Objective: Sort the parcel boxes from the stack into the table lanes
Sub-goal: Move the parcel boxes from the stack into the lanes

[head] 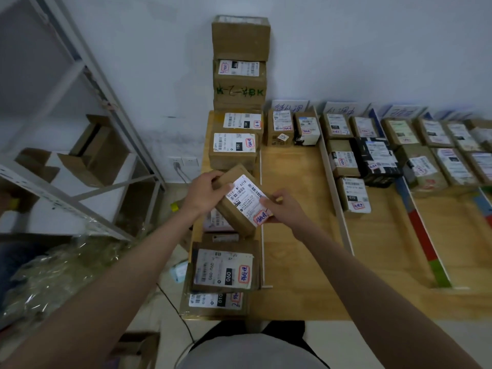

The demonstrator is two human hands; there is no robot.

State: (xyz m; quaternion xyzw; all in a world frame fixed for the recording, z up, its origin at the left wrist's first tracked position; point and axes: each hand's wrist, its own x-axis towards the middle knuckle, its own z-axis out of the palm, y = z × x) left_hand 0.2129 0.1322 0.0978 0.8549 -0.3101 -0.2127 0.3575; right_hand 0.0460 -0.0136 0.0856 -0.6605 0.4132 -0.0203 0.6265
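Held parcel box (241,201): brown cardboard, white label with black barcodes, red-outlined stamp. Stack (240,73) beyond grip: same brown, green marker scrawl. Table (292,235) right of grip: pale wood. Lane divider (423,230) far right: blue, red, green bands. One lane parcel (375,161) looks black, blurred.

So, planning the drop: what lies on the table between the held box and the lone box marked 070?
In the head view, bare wood and one white divider strip separate the held box from the 070 box.
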